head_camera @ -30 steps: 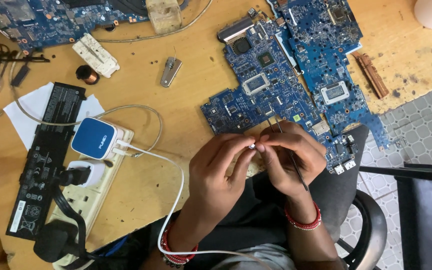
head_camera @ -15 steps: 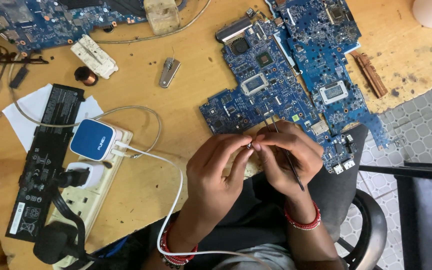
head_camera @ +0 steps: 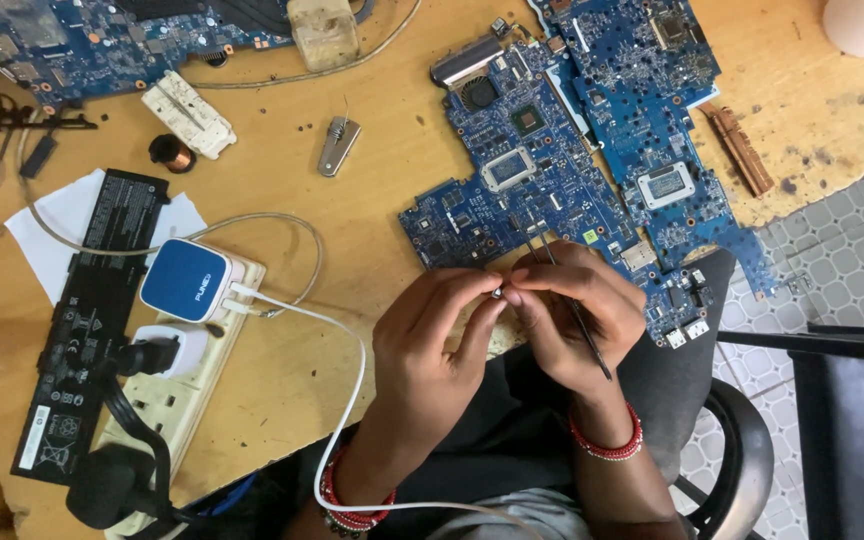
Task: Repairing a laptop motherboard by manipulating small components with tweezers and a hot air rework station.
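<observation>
Battery: a long black laptop battery point(head_camera: 87, 320) lay at the far left on a white sheet of paper point(head_camera: 47, 235).
Power strip: a cream power strip point(head_camera: 187, 385) sat just beside the battery, carrying a blue-and-white charger point(head_camera: 187, 280) and black plugs.
Cable: a white cable point(head_camera: 347, 400) ran from the charger down past the left wrist.
Small parts: a copper coil point(head_camera: 170, 153) and a metal clip point(head_camera: 337, 145) rested on the wooden table point(head_camera: 372, 110), apart from each other.
Left hand: the left hand point(head_camera: 427, 345) was raised over the table edge, its thumb and forefinger pinched on a tiny part point(head_camera: 497, 293) at the fingertips.
Tiny part: too small to identify; it sat between the fingertips of both hands, just below the boards.
Right hand: the right hand point(head_camera: 572, 315) met the left at that part, fingers closed on it, with a thin dark probe point(head_camera: 577, 310) held along the palm.
Boards: a blue circuit board point(head_camera: 522, 190) lay just beyond the hands; a second blue board point(head_camera: 652, 110) overlapped it to the right.
Heat pipe: a copper strip point(head_camera: 739, 150) lay near the table's right edge.
</observation>
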